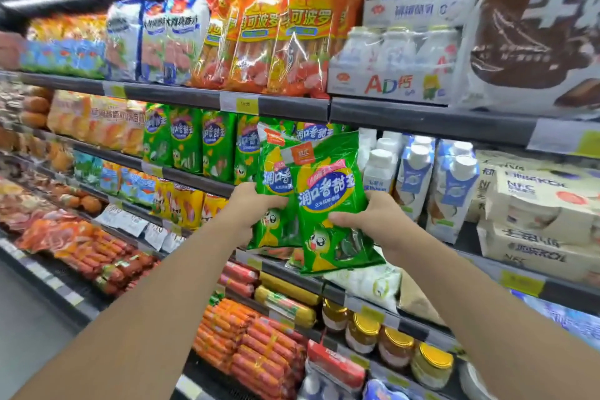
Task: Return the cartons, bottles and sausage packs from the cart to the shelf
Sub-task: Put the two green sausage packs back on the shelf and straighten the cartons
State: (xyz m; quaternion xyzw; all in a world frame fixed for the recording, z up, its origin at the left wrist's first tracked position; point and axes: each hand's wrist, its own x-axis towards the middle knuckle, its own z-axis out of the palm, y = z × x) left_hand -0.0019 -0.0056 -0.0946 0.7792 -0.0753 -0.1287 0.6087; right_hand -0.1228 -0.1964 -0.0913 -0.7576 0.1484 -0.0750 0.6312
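Both hands hold green sausage packs before the shelf (292,109): left hand (251,204) pinching the rear pack (274,172), right hand (367,214) gripping the front pack (328,201). They probably overlap; the slick film could slip, dropping one onto the jars (393,344) below.

Dark multi-tier store shelf (292,107), green sausage packs (186,140) standing in a row, white cartons (453,185) beside them, glass jars (396,347) lower down

We are facing a tall store shelving unit (292,107) with dark rails, yellow price tags (242,103) running along its edges. Grey floor (29,308) is showing at lower left, and bright, even light is falling over everything.
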